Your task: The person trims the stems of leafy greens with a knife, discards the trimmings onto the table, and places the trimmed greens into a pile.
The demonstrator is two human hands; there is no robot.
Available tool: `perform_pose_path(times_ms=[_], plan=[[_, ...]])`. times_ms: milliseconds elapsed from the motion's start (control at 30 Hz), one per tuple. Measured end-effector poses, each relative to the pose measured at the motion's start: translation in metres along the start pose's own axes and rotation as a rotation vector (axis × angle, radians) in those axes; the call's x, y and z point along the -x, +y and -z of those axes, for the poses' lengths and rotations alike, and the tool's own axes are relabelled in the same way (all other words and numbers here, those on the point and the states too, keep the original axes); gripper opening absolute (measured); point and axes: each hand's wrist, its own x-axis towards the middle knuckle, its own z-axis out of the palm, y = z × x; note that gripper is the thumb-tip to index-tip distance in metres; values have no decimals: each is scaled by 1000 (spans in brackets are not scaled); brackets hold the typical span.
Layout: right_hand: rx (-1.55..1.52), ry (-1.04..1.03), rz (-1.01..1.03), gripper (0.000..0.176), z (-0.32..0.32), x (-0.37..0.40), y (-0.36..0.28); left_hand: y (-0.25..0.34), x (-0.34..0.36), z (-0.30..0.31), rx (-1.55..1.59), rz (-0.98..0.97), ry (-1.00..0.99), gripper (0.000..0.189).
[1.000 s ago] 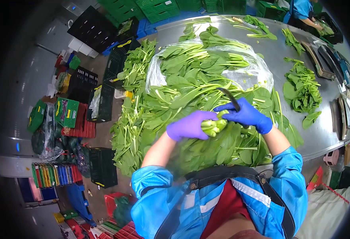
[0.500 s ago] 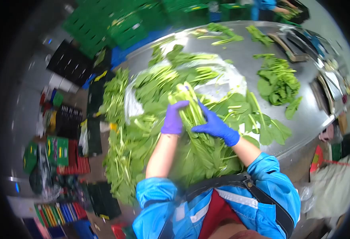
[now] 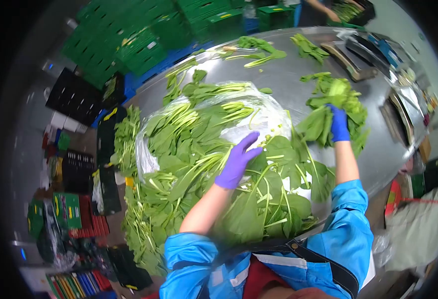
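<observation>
Leafy-green bunch (image 3: 316, 123) moved from over the main heap (image 3: 251, 214) to the side pile (image 3: 357, 117). Right hand (image 3: 339, 123) wraps it; left hand (image 3: 236, 162) empty, fingers spread. Risk: uneven pile under it, so bunch could slide or splay onto bench (image 3: 288, 70).

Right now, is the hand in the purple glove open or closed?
Open: the left hand has its fingers spread over the leafy greens, holding nothing.
</observation>
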Motion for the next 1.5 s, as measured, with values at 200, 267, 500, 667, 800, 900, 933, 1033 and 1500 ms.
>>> perform_pose_path(times_ms=[200,267,500,667,800,900,933,1033,1500], plan=[[1237,337,-43,87,92,-138,59,-69,39,105,-707,-93,336,36],[1441,331,170,83,11,-59,-6,-59,32,152,-1216,-240,460,29],[650,-441,198,41,-99,124,22,-89,-55,114,-1292,-762,64,37],[545,-495,214,36,-120,176,18,-75,-55,108,-1170,-295,-114,36],[473,-480,267,35,-110,190,9,53,24,99,-542,-406,170,31],[637,-688,214,38,-133,227,-43,102,87,80,-262,-247,244,28],[633,-697,218,38,-146,241,-49,101,103,76,-323,-157,204,28],[506,-776,635,37,-177,279,-57,88,143,58,-363,4,148,29],[464,-1148,-19,36,-177,331,-55,11,207,36,-485,27,248,33]])
